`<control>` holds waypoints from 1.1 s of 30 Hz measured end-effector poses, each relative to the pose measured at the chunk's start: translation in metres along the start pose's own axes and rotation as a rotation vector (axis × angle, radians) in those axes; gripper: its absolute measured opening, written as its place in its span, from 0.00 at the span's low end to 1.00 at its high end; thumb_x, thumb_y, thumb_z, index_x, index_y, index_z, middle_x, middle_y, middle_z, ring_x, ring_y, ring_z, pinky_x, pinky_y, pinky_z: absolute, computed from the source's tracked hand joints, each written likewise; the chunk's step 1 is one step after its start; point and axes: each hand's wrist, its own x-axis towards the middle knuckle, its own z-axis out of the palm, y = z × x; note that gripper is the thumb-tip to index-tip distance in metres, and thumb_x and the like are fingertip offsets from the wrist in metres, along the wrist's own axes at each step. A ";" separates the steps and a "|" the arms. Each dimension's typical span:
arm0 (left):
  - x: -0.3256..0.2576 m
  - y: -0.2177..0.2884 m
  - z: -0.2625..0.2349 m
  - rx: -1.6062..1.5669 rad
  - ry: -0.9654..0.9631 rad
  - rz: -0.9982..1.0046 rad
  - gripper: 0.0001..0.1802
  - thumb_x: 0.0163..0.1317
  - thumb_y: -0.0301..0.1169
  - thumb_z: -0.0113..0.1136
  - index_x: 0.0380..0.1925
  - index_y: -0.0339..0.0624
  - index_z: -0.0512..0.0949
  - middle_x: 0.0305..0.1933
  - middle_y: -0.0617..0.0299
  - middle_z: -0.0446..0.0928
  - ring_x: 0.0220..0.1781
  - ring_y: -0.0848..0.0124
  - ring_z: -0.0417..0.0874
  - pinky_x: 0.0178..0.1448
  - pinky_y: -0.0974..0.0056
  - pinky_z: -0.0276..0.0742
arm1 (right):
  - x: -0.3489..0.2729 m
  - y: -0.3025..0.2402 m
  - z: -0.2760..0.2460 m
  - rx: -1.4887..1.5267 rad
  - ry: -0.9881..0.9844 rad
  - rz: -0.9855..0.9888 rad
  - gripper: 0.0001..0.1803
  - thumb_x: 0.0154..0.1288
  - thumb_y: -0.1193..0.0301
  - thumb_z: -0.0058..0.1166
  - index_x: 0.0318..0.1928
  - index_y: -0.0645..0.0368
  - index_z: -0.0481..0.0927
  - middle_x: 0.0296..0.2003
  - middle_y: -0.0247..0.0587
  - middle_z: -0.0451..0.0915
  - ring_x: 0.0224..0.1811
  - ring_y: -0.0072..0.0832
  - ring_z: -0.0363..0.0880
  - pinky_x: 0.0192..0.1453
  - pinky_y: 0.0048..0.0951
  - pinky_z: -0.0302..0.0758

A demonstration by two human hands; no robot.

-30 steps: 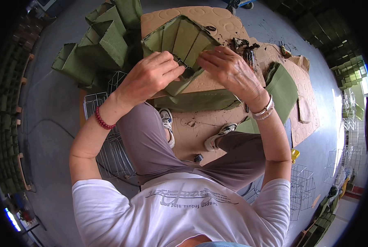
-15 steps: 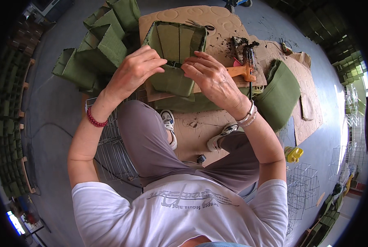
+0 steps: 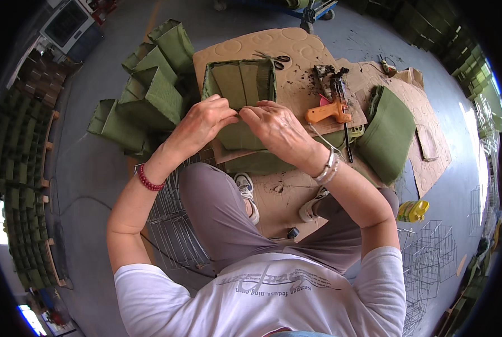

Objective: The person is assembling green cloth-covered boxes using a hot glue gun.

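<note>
Pinching the near rim of the green felt box [image 3: 241, 90] with both hands now, left hand [image 3: 203, 121] and right hand [image 3: 276, 128] meeting at frame centre. Box has swung open-side up on the cardboard sheet [image 3: 245, 48] since a second ago; edge looks ready for pressing.

Both forearms are raised from the lower edge toward twelve o'clock and are brought together at the centre. The left hand [image 3: 203, 121] is held with fingers curled and the knuckles turned up, its fingertips pinched toward three o'clock. The right hand [image 3: 276, 129] is set opposite, fingers bent toward nine o'clock, its fingertips nearly met with the left's. Both wrists are flexed slightly downward.
</note>
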 end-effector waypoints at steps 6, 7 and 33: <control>-0.007 0.009 0.002 0.086 0.258 0.031 0.14 0.51 0.18 0.64 0.40 0.32 0.80 0.30 0.58 0.74 0.35 0.63 0.74 0.37 0.60 0.72 | -0.003 0.005 -0.004 0.084 -0.050 0.112 0.07 0.51 0.77 0.51 0.32 0.62 0.69 0.25 0.44 0.76 0.31 0.39 0.79 0.40 0.35 0.74; -0.007 0.006 0.007 0.125 0.251 0.062 0.14 0.50 0.18 0.65 0.39 0.32 0.80 0.30 0.58 0.74 0.34 0.63 0.74 0.36 0.60 0.72 | -0.001 0.004 -0.002 0.086 -0.054 0.107 0.07 0.51 0.77 0.51 0.32 0.62 0.69 0.25 0.44 0.76 0.31 0.39 0.79 0.40 0.35 0.74; -0.003 0.003 0.005 -0.022 0.010 -0.113 0.07 0.54 0.23 0.64 0.32 0.31 0.80 0.27 0.55 0.72 0.34 0.60 0.74 0.39 0.57 0.72 | 0.000 -0.003 -0.002 0.128 -0.186 0.191 0.07 0.55 0.78 0.50 0.36 0.63 0.72 0.27 0.48 0.77 0.30 0.45 0.79 0.35 0.40 0.74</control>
